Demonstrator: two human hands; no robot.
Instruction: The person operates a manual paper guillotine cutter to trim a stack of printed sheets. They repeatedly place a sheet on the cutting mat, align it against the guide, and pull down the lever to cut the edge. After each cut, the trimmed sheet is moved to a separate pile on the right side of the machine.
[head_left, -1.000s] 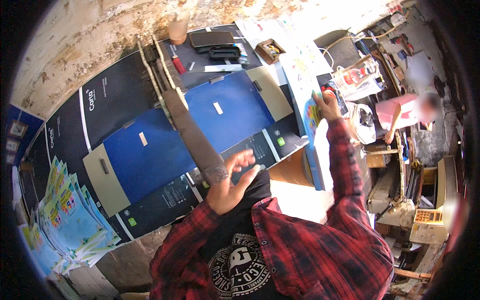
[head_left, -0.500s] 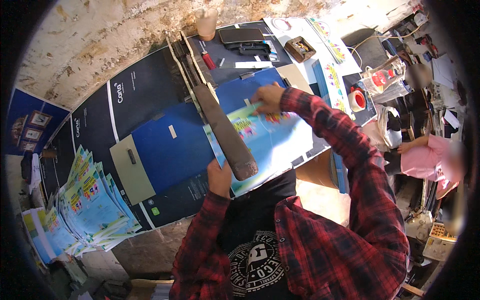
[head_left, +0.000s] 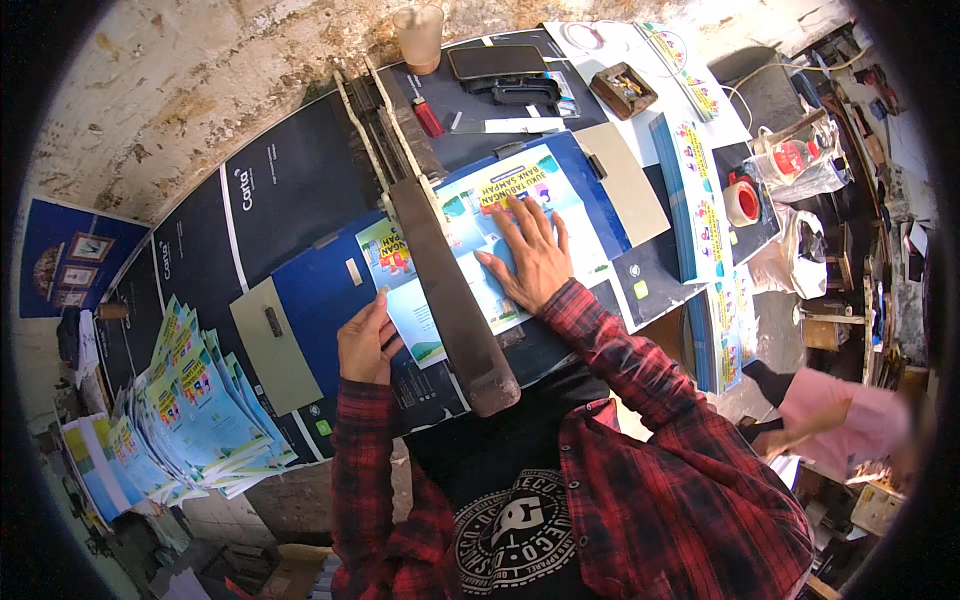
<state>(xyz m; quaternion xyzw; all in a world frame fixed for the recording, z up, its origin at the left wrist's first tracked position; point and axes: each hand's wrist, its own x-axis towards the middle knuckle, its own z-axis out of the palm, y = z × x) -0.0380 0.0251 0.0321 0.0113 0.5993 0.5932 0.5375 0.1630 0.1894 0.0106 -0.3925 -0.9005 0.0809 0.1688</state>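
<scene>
An open printed booklet, light blue with yellow lettering and cartoon figures, lies under the long brown arm of a metal bench tool. Part of it shows on either side of the arm; the strip beneath is hidden. My right hand rests on the wider right part, palm down with fingers spread. At the left edge, my left hand has its thumb and fingertips closed on the paper. A blue board with grey end flaps lies underneath the booklet.
Fanned booklets are heaped at the left. A blue-edged stack stands at the right, beside red tape. At the back are a cup, a phone, a red-handled cutter and a small box. Another person is at far right.
The booklet has shifted left, so more of it shows left of the arm. My right hand has gone from its far edge to lying flat on it. My left hand has moved left.
</scene>
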